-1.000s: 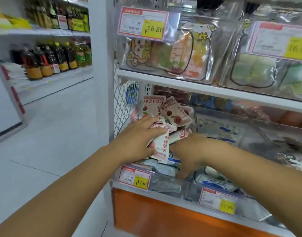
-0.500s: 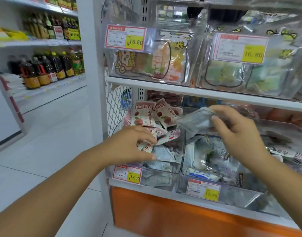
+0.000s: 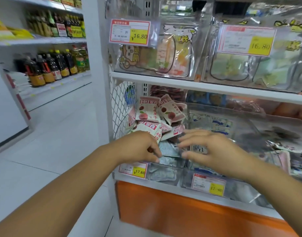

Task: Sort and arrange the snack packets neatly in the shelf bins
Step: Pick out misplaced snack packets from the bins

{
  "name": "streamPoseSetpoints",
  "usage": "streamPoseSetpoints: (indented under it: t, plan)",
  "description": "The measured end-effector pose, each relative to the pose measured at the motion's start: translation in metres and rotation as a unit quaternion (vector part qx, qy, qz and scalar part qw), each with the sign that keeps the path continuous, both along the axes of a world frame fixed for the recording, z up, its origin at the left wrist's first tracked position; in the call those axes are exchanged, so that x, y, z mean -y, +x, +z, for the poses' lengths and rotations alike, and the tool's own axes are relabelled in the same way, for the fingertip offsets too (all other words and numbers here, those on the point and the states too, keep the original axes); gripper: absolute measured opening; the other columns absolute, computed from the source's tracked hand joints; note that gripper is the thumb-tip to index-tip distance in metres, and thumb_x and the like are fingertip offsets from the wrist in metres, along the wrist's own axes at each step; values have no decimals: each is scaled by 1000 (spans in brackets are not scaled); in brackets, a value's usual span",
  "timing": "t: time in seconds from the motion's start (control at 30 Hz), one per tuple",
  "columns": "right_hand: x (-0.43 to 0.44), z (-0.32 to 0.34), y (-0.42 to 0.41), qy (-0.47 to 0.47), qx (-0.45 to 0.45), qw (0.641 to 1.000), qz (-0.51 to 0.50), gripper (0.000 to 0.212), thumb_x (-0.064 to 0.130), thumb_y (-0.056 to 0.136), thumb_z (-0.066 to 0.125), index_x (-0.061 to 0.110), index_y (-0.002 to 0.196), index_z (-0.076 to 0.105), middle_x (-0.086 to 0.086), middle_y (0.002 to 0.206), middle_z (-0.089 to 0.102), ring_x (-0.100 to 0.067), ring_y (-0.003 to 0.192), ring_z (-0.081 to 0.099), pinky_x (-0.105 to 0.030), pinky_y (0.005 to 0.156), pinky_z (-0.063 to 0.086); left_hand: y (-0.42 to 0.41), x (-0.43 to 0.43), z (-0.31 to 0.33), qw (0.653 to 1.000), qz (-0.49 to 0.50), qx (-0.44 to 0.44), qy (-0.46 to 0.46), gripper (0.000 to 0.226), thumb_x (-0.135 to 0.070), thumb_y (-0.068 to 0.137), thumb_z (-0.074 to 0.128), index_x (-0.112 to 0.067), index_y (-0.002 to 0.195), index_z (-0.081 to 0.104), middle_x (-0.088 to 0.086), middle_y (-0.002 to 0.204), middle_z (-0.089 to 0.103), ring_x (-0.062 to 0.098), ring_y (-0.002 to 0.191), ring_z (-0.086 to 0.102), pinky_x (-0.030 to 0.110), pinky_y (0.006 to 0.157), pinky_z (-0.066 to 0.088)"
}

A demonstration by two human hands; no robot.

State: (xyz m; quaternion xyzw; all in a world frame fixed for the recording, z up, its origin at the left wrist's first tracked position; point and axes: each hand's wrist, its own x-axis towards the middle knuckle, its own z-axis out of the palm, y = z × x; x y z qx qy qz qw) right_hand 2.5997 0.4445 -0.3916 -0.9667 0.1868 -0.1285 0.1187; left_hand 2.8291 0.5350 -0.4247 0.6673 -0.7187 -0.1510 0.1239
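Note:
A clear left bin (image 3: 170, 167) on the middle shelf holds pink-and-white snack packets (image 3: 152, 111) piled at the back and pale-blue packets (image 3: 169, 148) at the front. My left hand (image 3: 141, 147) reaches over the bin's front. Its curled fingers and thumb pinch the edge of a pale-blue packet. Spread and holding nothing, my right hand (image 3: 213, 151) hovers over the divide between this bin and the clear right bin (image 3: 246, 187). Its fingertips point left, just short of the pale-blue packets. The right bin holds grey and blue-white packets (image 3: 213, 124).
Price tags (image 3: 133, 170) hang on the bin fronts. The shelf above (image 3: 198, 85) carries larger clear bins of bagged sweets. A white mesh panel (image 3: 119, 106) closes the shelf's left end. An orange base panel (image 3: 181, 211) runs below. Across the aisle, oil bottles (image 3: 52, 65) stand.
My right hand no longer holds the grey packet it had above the right bin. It has come down and left, fingers spread. My left hand slid forward to the pale-blue packets.

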Motion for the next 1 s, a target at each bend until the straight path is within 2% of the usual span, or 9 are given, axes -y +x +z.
streamPoseSetpoints:
  t: [0.1, 0.2, 0.37, 0.5, 0.6, 0.73, 0.87, 0.97, 1.0]
  plan:
    - [-15, -13, 33, -28, -104, 993, 53, 36, 56, 93, 45, 36, 115, 65, 13, 107, 67, -5, 108, 54, -25, 98, 38, 2, -2, -1, 1000, -5, -11, -11, 17, -37, 82, 72, -33, 99, 76, -15, 97, 70, 4, 89, 61, 36, 83, 50]
    - [-19, -34, 55, -176, -201, 962, 49, 56, 65, 94, 22, 29, 116, 60, 5, 96, 69, -16, 94, 59, -34, 104, 32, 7, -8, 0, 999, -7, -47, -14, 19, -36, 83, 73, -31, 100, 75, -14, 101, 70, 4, 93, 61, 35, 86, 50]
    - [-24, -51, 59, -228, -160, 959, 41, 38, 42, 102, 27, 24, 100, 60, 2, 93, 68, -24, 82, 62, -37, 90, 40, 18, -21, 5, 997, 12, -79, -4, 43, -35, 78, 78, -29, 119, 68, -18, 120, 63, -6, 107, 53, 11, 92, 42]
    - [-27, -62, 58, -216, -94, 971, 31, 31, 36, 99, 39, 23, 83, 62, 3, 76, 66, -23, 65, 60, -39, 81, 48, 13, -23, 6, 999, 9, -51, -1, 45, -31, 79, 78, -29, 122, 65, -18, 123, 60, -5, 108, 53, 8, 91, 40]
    - [-30, -58, 56, -151, -33, 988, 11, 21, 37, 94, 53, 21, 87, 64, 4, 82, 66, -21, 72, 59, -38, 84, 47, 11, -22, 6, 1000, 5, -29, 0, 41, -29, 81, 76, -29, 121, 66, -18, 123, 59, -3, 108, 52, 9, 91, 42]
    - [-32, -47, 55, -54, 16, 998, -22, 19, 36, 84, 69, 26, 75, 56, 15, 76, 48, -8, 77, 44, -27, 79, 37, 11, -23, 4, 1000, 0, -31, -2, 35, -31, 82, 75, -30, 116, 69, -19, 119, 62, -4, 106, 53, 4, 86, 39]
    - [-33, -34, 51, 107, 47, 992, -37, 25, 27, 81, 75, 29, 67, 54, 16, 90, 62, -2, 86, 58, -31, 81, 49, 11, -25, 3, 997, 9, -67, -21, 26, -34, 82, 74, -34, 108, 72, -18, 106, 67, -3, 96, 56, 14, 82, 46]
    - [-35, -18, 43, 179, 132, 971, -89, 22, 27, 87, 68, 26, 72, 53, 17, 77, 66, 6, 68, 58, -13, 60, 46, 8, -20, 1, 995, 23, -90, -46, 19, -35, 81, 74, -35, 99, 72, -16, 88, 68, 0, 80, 58, 18, 68, 45]
    - [-33, -12, 39, 178, 168, 962, -117, 20, 29, 89, 65, 27, 75, 51, 11, 73, 65, 3, 63, 58, -14, 53, 45, 7, -18, 2, 993, 31, -98, -55, 18, -35, 80, 75, -32, 98, 71, -14, 85, 68, 1, 76, 58, 21, 65, 45]
